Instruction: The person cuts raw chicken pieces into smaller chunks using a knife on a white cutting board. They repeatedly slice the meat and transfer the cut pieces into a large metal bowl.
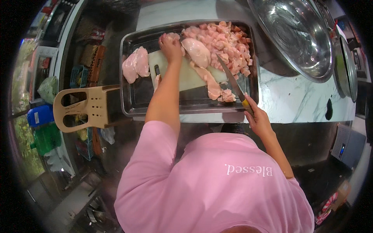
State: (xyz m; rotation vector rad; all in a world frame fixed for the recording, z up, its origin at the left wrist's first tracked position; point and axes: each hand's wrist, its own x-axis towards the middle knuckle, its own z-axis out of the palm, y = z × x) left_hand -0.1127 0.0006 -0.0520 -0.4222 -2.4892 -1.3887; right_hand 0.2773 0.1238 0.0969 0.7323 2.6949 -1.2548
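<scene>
My right hand [259, 119] grips a knife [234, 83] by its handle, which shows some yellow. The blade points away, up and left, over the tray's right part. At the far edge of the pale cutting board [188, 83], my left hand [171, 46] is closed, its fingers curled; what they hold is hidden. Just right of it lies a whole chicken breast [197, 52]. A strip of raw chicken [211, 85] stretches along the board's right side toward me. Diced chicken [226, 44] is heaped at the far right of the metal tray [186, 110].
More uncut chicken [136, 64] lies at the tray's left. A large steel basin [301, 37] stands to the right on the marble-patterned table [307, 103]. A beige plastic chair [87, 108] is left of the table, with baskets and crates behind it.
</scene>
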